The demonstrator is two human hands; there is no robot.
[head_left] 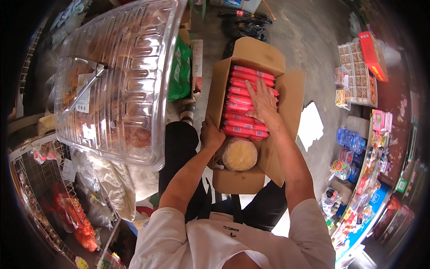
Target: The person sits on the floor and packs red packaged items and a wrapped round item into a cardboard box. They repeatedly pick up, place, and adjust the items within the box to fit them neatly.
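Observation:
An open cardboard box stands in front of my legs with its flaps spread outward. Red plastic-wrapped packets lie in a row inside it, overlapping one another. At the near end of the box sits a round, pale yellow item in clear wrap; I cannot tell what it is. My left hand grips the box's left wall. Across the packets lies my right hand, open and with its fingers spread, covering part of them.
A large clear plastic container with metal tongs on it stands at the left. Below it is a wire rack. Egg trays and a goods-filled shelf line the right. Black plastic bags lie beyond the box.

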